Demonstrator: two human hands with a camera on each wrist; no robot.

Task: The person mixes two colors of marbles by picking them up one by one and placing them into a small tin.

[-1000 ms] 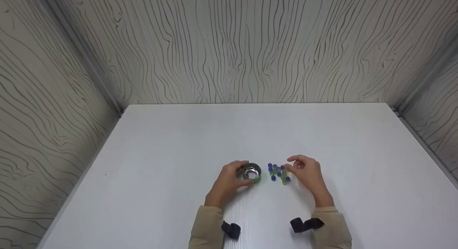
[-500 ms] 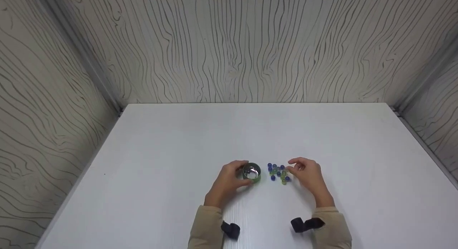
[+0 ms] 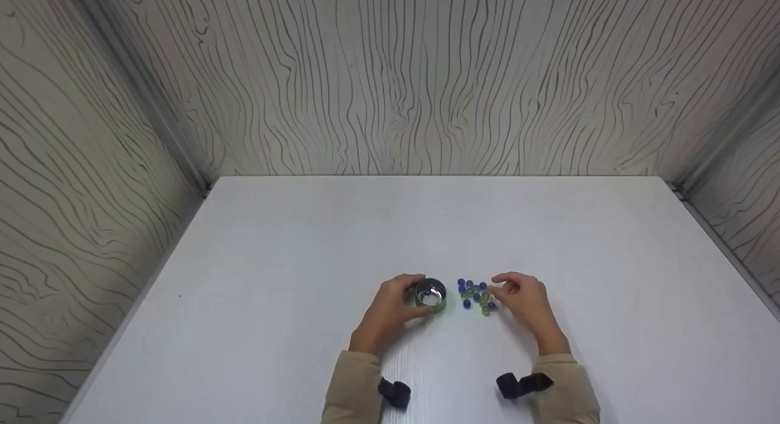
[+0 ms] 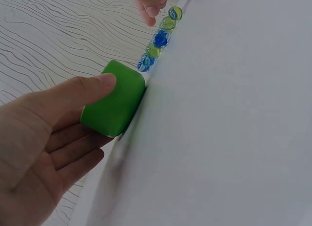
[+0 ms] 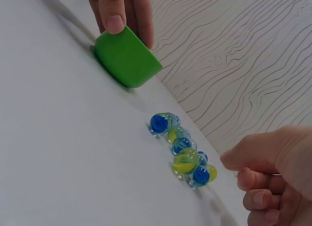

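Observation:
My left hand [image 3: 389, 307] grips a small green bowl [image 4: 116, 100] with a shiny silvery inside. Its thumb lies against the near side, with fingers around the left and far side. To the bowl's right, a cluster of several glass marbles [image 3: 476, 296], blue and yellow-green, rests on the table. My right hand [image 3: 528, 301] hovers at the cluster's right edge, thumb and index finger apart. In the right wrist view its thumb [image 5: 246, 153] points toward the marbles and the other visible fingers are bent. No marble shows between those fingers; the index fingertip is hidden there.
The white table [image 3: 274, 247] reaches back to a panel [image 3: 390, 83] with a wood-grain pattern. Similar panels stand at the left and right. Black straps [image 3: 523, 385] sit on both tan sleeves [image 3: 563, 387].
My right hand has come slightly nearer to me, its index finger lower beside the marbles. My left hand still holds the bowl in the same place.

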